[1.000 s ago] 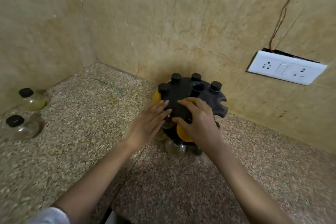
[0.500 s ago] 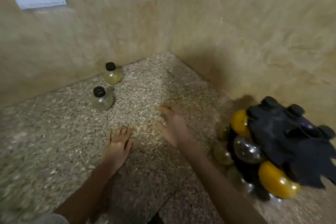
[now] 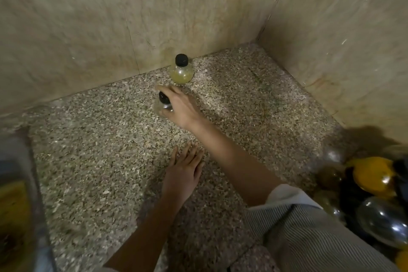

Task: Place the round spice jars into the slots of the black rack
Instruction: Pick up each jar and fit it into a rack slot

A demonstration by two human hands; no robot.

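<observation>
Two round spice jars with black caps stand on the speckled counter near the back wall. The farther jar (image 3: 181, 71) holds yellow-green contents and stands free. My right hand (image 3: 182, 107) reaches over the nearer clear jar (image 3: 163, 102), with the forefinger beyond its cap and the thumb on its near side; the jar stands on the counter. My left hand (image 3: 185, 172) lies flat on the counter, fingers straight. The black rack (image 3: 351, 192) sits at the right edge, partly cut off, with yellow (image 3: 373, 174) and clear (image 3: 385, 219) jars in it.
Tiled walls meet in a corner at the back right (image 3: 261, 35). A blurred metal container with something yellow inside (image 3: 15, 205) stands at the left edge. The granite counter (image 3: 99, 161) stretches between it and the rack.
The view has swung left, away from the rack. My right hand has moved from the open counter up to the nearer clear jar and closed round it. My left hand stays flat on the counter.
</observation>
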